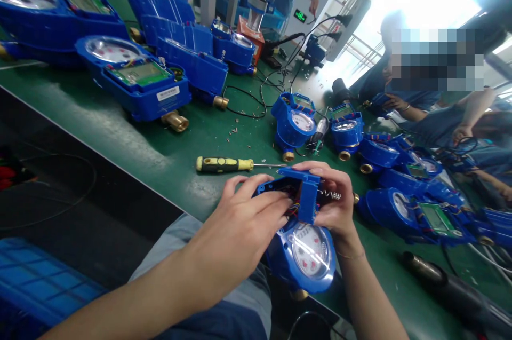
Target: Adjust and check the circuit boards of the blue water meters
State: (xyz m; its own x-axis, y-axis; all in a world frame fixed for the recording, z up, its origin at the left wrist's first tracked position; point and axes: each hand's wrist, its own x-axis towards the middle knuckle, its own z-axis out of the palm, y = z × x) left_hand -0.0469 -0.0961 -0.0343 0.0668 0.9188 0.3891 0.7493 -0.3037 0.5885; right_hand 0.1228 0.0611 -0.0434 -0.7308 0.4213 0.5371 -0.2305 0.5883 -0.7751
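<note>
A blue water meter (300, 254) with a round glass dial is held up at the table's near edge, its electronics box open. My left hand (248, 217) grips this meter, with fingertips reaching into the box by some thin coloured wires (295, 208). In my right hand (336, 201) is a blue plastic cover piece (309, 196), tilted up over the box opening. A coiled metal spring (331, 195) sticks out beside the right fingers. Whatever the left fingertips touch inside is partly hidden. Just beyond my hands lies a yellow-and-black screwdriver (226, 164).
More blue water meters stand on the green table (140, 153), left (136, 78), ahead (294, 121) and right (412, 212). Small screws (233, 131) lie scattered. A dark tube-shaped tool (444, 281) lies at right. Across the table, other people work; one hand (396, 102) holds a meter.
</note>
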